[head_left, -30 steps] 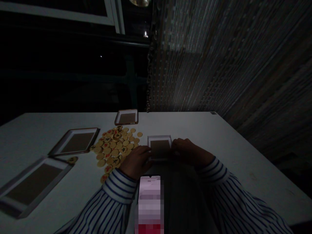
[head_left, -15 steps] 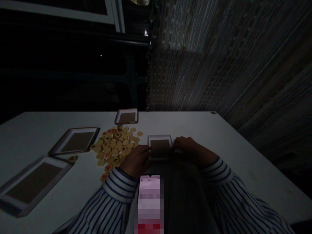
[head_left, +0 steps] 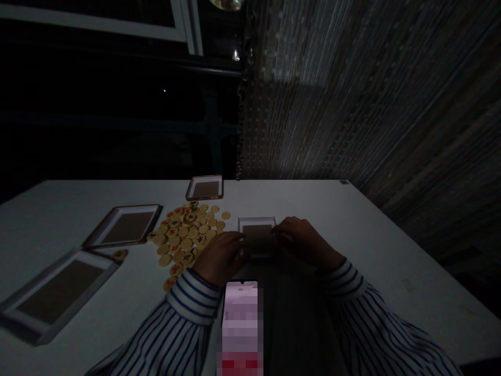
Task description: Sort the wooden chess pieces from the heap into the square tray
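In front of me lies a small shallow open box (head_left: 256, 219) with white walls and a brown inside. My left hand (head_left: 221, 256) grips its left side, fingers curled over the rim. On the opposite side, my right hand (head_left: 303, 237) is closed with its fingertips on the box's right edge. Dim light hides the box's near side and both thumbs. Just left of my left hand spreads a heap of round wooden xiangqi pieces (head_left: 187, 243), some with red characters and some with black; my left hand and sleeve cover part of it.
A lit phone (head_left: 240, 318) is below the box, near my left sleeve. Three more shallow open boxes stand around the pieces: one at the back (head_left: 205, 197), one at the left (head_left: 127, 224), one nearer left (head_left: 60, 287). A bead curtain (head_left: 313, 104) hangs beyond the white table (head_left: 376, 271).
My right hand has shifted slightly left, its fingertips now farther over the box's right edge. My left hand stays at the left side. The view has moved a little.
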{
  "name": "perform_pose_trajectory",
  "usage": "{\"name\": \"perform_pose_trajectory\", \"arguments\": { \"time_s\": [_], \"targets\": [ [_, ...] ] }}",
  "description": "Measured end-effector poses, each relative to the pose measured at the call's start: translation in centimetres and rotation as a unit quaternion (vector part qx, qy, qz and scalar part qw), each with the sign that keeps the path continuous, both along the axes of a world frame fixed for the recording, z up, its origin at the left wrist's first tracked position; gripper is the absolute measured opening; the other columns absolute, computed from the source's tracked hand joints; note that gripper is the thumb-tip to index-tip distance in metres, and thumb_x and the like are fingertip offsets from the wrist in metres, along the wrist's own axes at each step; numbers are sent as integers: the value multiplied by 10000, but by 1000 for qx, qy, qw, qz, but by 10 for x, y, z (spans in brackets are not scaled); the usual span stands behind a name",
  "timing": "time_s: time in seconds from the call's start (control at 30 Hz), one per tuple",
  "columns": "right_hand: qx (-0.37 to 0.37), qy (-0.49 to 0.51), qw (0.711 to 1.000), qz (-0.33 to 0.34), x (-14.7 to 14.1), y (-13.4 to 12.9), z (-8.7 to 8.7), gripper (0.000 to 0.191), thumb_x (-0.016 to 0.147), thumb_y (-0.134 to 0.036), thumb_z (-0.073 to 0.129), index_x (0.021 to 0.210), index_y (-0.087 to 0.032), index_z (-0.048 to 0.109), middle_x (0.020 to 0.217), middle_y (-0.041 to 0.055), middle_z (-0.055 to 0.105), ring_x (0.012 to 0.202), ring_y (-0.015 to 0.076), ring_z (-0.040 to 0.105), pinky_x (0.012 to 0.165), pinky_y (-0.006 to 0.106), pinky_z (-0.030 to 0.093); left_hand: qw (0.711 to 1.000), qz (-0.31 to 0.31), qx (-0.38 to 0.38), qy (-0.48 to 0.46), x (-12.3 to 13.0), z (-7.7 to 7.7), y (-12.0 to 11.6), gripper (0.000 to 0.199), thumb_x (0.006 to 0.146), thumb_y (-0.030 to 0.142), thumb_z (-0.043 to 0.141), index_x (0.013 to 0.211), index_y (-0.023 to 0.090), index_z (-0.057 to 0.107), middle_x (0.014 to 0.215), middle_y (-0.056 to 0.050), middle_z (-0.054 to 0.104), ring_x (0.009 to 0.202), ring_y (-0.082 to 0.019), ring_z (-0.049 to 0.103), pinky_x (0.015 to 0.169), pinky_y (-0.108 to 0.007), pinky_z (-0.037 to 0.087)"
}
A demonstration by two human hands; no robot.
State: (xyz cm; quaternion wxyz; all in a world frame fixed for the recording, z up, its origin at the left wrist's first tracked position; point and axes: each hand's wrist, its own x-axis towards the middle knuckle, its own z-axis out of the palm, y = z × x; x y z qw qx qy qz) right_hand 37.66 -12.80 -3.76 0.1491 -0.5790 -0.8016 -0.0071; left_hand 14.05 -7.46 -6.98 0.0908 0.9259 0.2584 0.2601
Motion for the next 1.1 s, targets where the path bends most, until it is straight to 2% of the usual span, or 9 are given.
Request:
{"name": "perform_pose_trajectory", "arguments": {
  "time_s": [0.13, 0.27, 0.43, 0.6, 0.73, 0.9, 1.1],
  "targets": [
    [68, 46, 996, -36, -6, 1, -3, 203, 828, -225, 429, 940, -165, 587, 815, 54, 614, 759, 153, 516, 678, 284, 358, 997, 61, 14, -52, -3, 4, 2, 253, 795, 280, 462, 991, 173, 581, 1045, -80, 591, 975, -191, 525, 857, -368, 426],
    [92, 81, 990, -66, -7, 1, -4, 204, 828, -230, 428, 933, -161, 588, 848, 59, 627, 776, 162, 534, 690, 291, 380, 987, 124, 21, -103, -8, 12, 3, 251, 790, 291, 475, 958, 155, 602, 1034, -83, 599, 980, -184, 527, 889, -360, 409],
    [106, 134, 982, -79, -4, 1, -5, 198, 822, -230, 426, 916, -169, 589, 869, 57, 632, 808, 172, 548, 730, 307, 405, 970, 167, -18, -174, -15, 24, 4, 224, 773, 295, 498, 900, 162, 626, 991, -65, 622, 959, -168, 546, 890, -329, 413],
    [122, 236, 959, -94, -2, 0, -1, 186, 817, -254, 431, 876, -173, 588, 878, 54, 628, 827, 163, 557, 752, 295, 425, 949, 190, -69, -244, -19, 32, 4, 212, 758, 310, 512, 855, 170, 640, 945, -45, 646, 919, -161, 574, 873, -306, 428],
    [116, 304, 941, -97, -1, -3, 6, 187, 812, -277, 439, 863, -175, 587, 871, 41, 628, 818, 149, 565, 737, 272, 434, 935, 221, -97, -260, -28, 43, 2, 227, 749, 334, 514, 846, 177, 647, 932, -34, 656, 922, -166, 576, 872, -296, 428],
    [101, 335, 931, -102, -6, -7, 19, 192, 803, -284, 450, 856, -169, 594, 850, 33, 632, 793, 143, 572, 697, 257, 440, 924, 256, -111, -262, -47, 58, 2, 273, 724, 377, 523, 848, 169, 648, 927, -33, 661, 899, -183, 586, 867, -300, 428],
    [100, 340, 931, -89, -19, -6, 32, 205, 797, -299, 455, 849, -166, 603, 828, 36, 631, 771, 145, 568, 678, 265, 439, 921, 276, -126, -243, -73, 58, 10, 301, 719, 399, 514, 868, 173, 646, 940, -28, 660, 883, -196, 593, 852, -318, 439]
  ]
}}
